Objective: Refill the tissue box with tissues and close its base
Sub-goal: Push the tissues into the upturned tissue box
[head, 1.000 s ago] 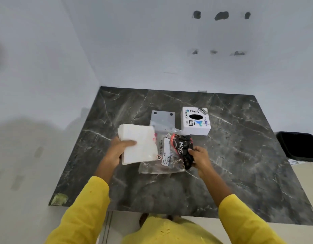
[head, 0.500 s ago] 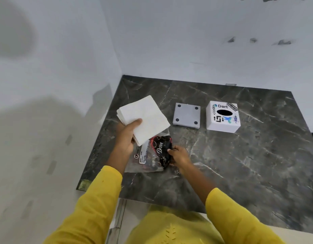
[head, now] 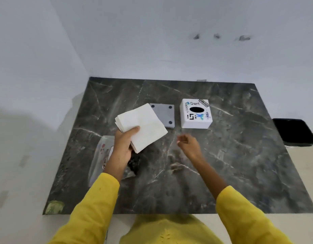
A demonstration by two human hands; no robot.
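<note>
The left hand (head: 125, 144) grips a thick stack of white square paper tissues (head: 141, 127) and holds it up above the dark marble table (head: 240, 155). The right hand (head: 188, 144) holds nothing. Its fingers are loosely curled in the air, and it hovers near the white cube-shaped tissue box with stickers and a black oval hole on top (head: 196, 113). The box sits upright on the table. Just beside it lies the flat grey square base plate with dark round feet (head: 165, 114), partly hidden behind the tissues. A clear plastic wrapper (head: 101, 155) lies under the left arm.

The tissues look ready, but they are not in the box yet. I think the next move is for the empty hand to pick up the box and turn it over, so the open bottom faces up. Then the stack can go in, and the grey plate can close it.
</note>
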